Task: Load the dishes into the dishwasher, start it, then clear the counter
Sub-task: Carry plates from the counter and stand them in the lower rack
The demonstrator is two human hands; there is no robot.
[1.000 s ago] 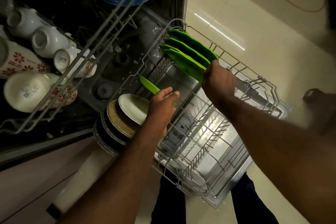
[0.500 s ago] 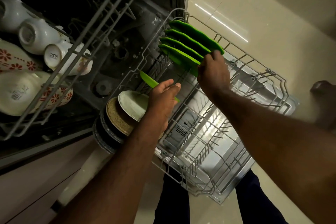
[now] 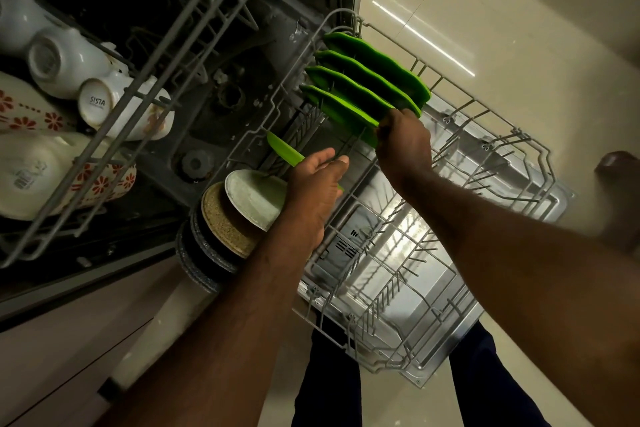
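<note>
Right hand (image 3: pixel 403 146): pinches the rim of the front green plate (image 3: pixel 341 111), one of four glossy, wavy-edged plates upright in the wire lower rack (image 3: pixel 415 253).
Left hand (image 3: pixel 313 184): grips a loose green plate (image 3: pixel 282 149) over the rack's left side.
Mug (image 3: pixel 114 104): white, base printed "SISTA".

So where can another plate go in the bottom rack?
Bare tines fill the lower rack from the right hand to its near rim. The far corner is crowded with four green plates, the left side by the left hand and plate stack.

Left hand (image 3: pixel 316 181) gripping, right hand (image 3: pixel 403 144) pinching.
</note>
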